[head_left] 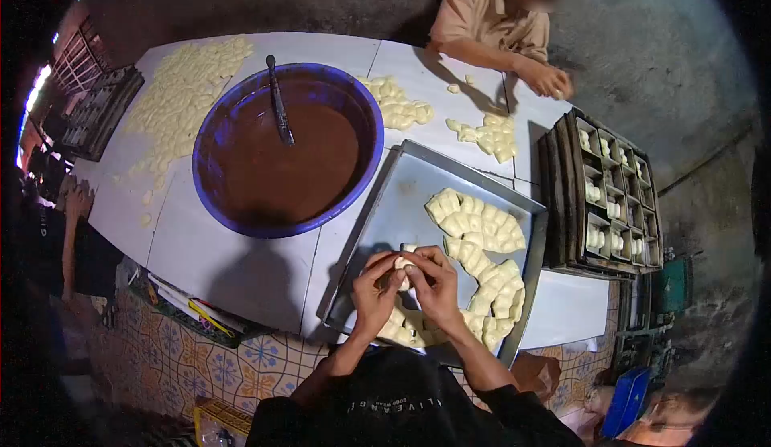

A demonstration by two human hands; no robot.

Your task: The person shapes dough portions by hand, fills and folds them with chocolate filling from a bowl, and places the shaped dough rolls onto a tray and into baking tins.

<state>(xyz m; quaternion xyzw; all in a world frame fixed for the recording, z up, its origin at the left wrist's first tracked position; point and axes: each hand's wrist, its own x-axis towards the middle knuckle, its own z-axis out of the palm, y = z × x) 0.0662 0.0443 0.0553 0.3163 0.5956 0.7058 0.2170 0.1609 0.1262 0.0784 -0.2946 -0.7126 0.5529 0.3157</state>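
dough piece (403, 263) | pale, small | partly hidden | between left hand (375, 293) and right hand (435, 288)

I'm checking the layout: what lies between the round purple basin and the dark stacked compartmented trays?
The head view shows a grey rectangular metal tray and pale dough clumps on the white tabletop.

White-topped table (181, 226) bore round blue basin (299, 230), left of centre; rectangular grey metal tray (401, 198), near right; pale dough pieces (189, 85), far left and far middle; dark gridded stack (566, 202), right end.
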